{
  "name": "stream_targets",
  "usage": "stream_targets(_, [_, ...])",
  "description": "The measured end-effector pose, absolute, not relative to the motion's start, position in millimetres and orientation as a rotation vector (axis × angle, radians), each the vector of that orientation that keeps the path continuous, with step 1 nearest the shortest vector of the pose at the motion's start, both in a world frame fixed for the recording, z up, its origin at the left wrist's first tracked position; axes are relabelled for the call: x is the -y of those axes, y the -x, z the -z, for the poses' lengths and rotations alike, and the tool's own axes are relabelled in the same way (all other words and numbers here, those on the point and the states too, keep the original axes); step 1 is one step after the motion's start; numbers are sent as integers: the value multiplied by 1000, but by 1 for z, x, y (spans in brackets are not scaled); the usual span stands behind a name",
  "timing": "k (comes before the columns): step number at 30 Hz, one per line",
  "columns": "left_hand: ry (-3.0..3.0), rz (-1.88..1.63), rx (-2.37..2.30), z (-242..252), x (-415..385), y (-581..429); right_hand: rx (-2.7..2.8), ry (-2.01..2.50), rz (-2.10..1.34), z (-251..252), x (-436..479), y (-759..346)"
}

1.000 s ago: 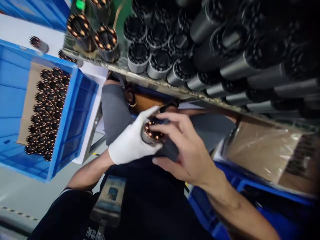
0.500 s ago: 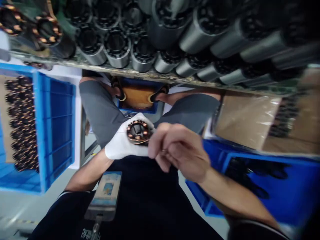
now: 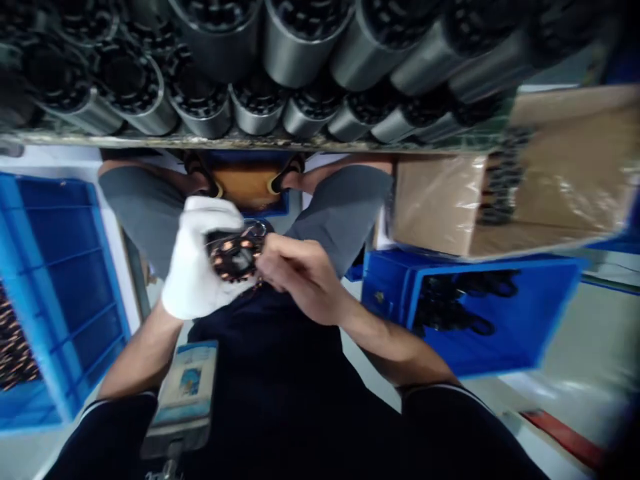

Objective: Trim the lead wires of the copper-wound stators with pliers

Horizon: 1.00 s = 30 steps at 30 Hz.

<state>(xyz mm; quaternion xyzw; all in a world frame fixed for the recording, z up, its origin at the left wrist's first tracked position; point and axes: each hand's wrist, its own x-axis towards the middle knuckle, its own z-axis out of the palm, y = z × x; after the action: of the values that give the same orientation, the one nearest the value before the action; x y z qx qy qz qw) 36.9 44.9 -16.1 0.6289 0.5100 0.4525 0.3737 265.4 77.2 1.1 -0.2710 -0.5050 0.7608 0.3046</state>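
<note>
My left hand (image 3: 197, 263), in a white glove, is wrapped round a small wound motor stator (image 3: 235, 255) with copper coils, its open end facing me, held over my lap. My bare right hand (image 3: 295, 273) is closed beside it, fingertips pinched at the stator's right rim; whatever they pinch is too small to make out. Above, on a shelf edge (image 3: 200, 140), lie rows of grey metal stator housings (image 3: 260, 107).
A blue crate (image 3: 65, 280) at left holds several copper-wound stators (image 3: 15, 347). At right a blue bin (image 3: 520, 313) holds dark parts, with a plastic-wrapped cardboard box (image 3: 500, 200) above it. A badge (image 3: 187, 387) hangs on my chest. My knees sit below the shelf.
The view has swung right and down; the left crate slid toward the edge. My left hand turned the stator and moved it left, and my right hand followed it in.
</note>
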Motion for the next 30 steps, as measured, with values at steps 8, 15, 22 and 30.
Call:
stream_targets(8, [-341,-1153,-848,-9,-37,-68,1508,774,-1981,14,-64,-270])
stream_targets(15, [-262,-1208,-899,4,-35,-77,1656,589,-1536,-11,-79,-272])
stream_targets(22, [-352,-1044,-1163,34,-27,-63,1643,658,-1720,-4,-75,-240])
stream_targets(30, [-908,-1137,-1508,33,-23,-79,1741,334,-2392,7,-83,-304])
